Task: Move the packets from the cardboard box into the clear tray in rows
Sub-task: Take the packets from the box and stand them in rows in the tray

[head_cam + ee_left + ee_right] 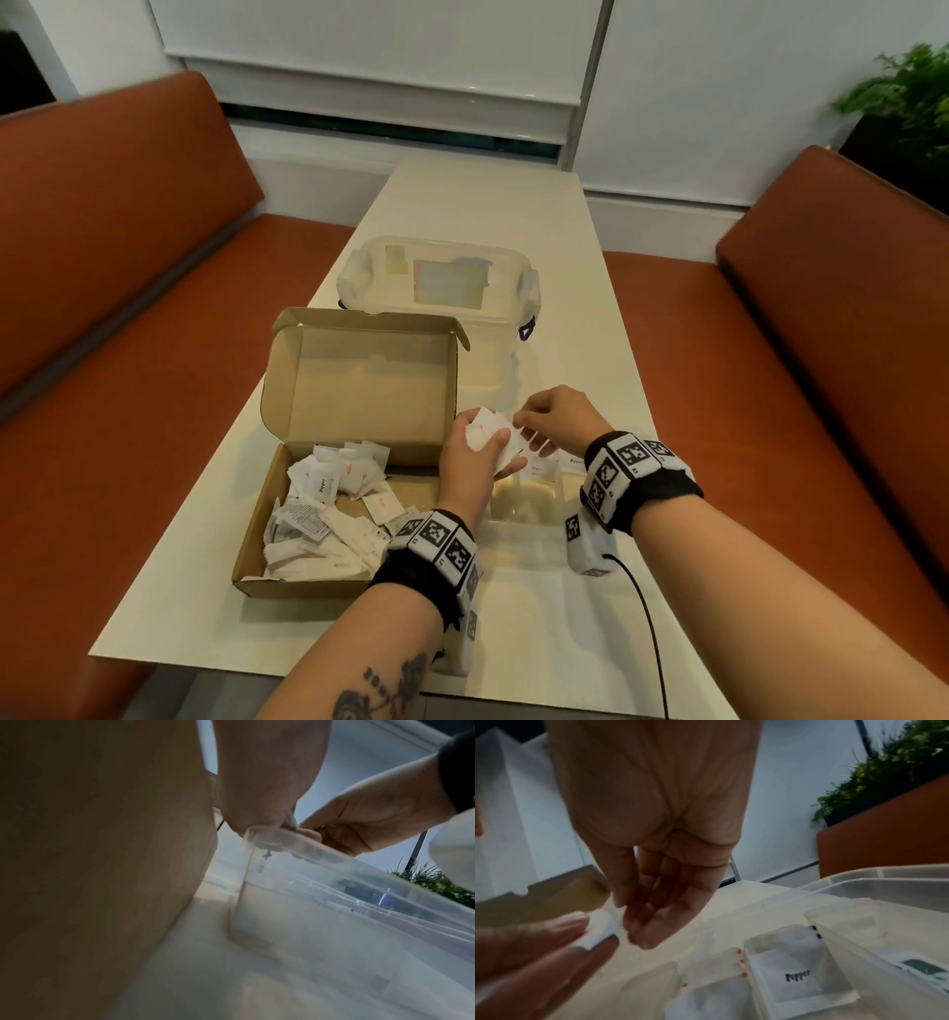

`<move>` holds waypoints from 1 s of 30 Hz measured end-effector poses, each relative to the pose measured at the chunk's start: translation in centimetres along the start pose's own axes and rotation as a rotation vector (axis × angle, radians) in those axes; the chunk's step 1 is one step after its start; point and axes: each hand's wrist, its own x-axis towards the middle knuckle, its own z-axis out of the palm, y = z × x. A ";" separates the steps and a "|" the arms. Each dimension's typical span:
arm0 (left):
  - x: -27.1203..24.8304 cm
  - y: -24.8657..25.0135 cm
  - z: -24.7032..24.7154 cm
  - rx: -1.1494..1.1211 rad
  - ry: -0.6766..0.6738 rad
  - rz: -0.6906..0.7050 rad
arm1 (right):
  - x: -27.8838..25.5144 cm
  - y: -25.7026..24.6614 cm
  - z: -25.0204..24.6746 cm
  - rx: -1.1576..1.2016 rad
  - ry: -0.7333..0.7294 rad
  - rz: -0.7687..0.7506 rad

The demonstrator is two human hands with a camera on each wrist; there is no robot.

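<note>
Holding a small stack of packets (485, 437) over the clear tray (524, 501), the left hand (475, 457) fanned them so the right hand (552, 419) could pinch one off, probably for its row, cardboard box (287, 514) still half-full on the left.

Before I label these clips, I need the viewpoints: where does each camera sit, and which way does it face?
Head: worn on the head, looking down at the box, tray, both forearms and hands.
Left wrist: low beside the box wall, looking along the left hand at the tray corner and right hand.
Right wrist: looks along the right palm to the packets.
All three show the tray.
</note>
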 end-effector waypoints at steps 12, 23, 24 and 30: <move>0.0 0.2 -0.3 -0.028 -0.021 -0.041 | -1.0 -0.2 -0.9 0.065 0.038 0.006; -0.1 0.5 0.0 0.007 0.011 -0.048 | -0.6 0.5 -1.1 -0.524 -0.017 0.069; -0.1 0.5 0.0 0.007 0.010 -0.044 | -0.5 0.5 -0.8 -0.563 -0.023 0.060; -0.3 0.6 0.0 0.004 -0.001 -0.033 | -0.2 0.5 -0.1 -0.759 -0.041 0.041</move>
